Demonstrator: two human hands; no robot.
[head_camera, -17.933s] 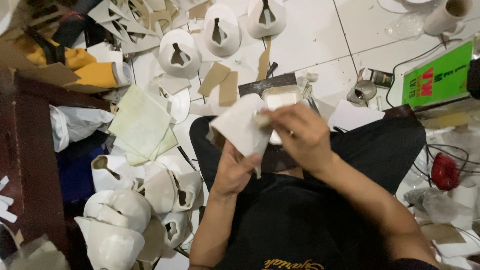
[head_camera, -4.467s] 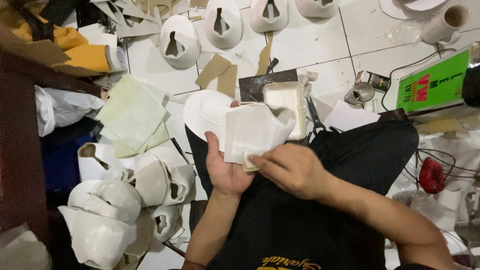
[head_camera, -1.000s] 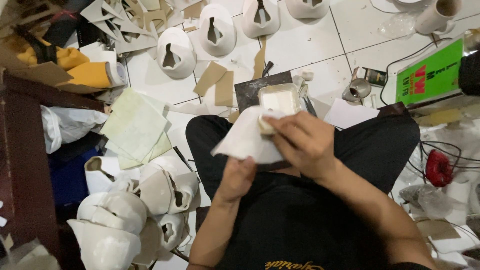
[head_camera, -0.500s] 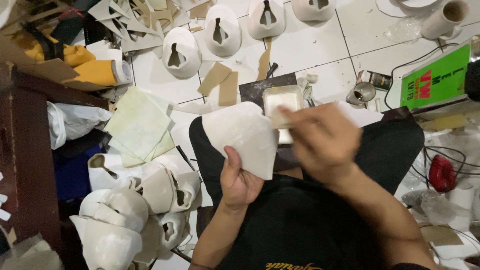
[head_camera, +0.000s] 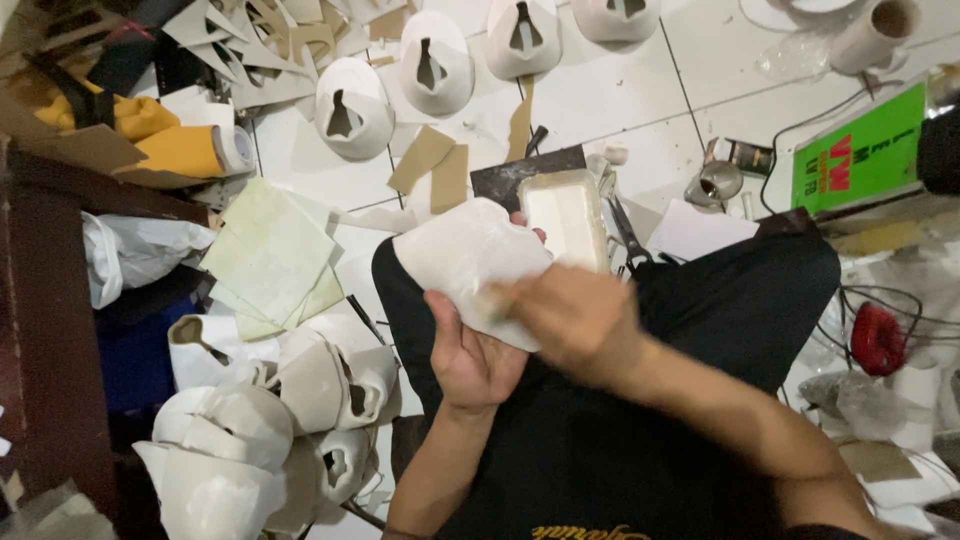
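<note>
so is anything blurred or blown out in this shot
Head view: the right hand is smeared by motion blur over the white sheet; the left hand and white moulded shells look sharper; the white floor tiles are bright, nearly washed out.

A sheet piece (head_camera: 470, 262) lay on the left hand (head_camera: 476, 352), with the right hand (head_camera: 578, 320) over its edge. A tray (head_camera: 565, 215) sat just beyond, shell pieces (head_camera: 270, 420) heaped left, scissors (head_camera: 628, 228) right.
</note>
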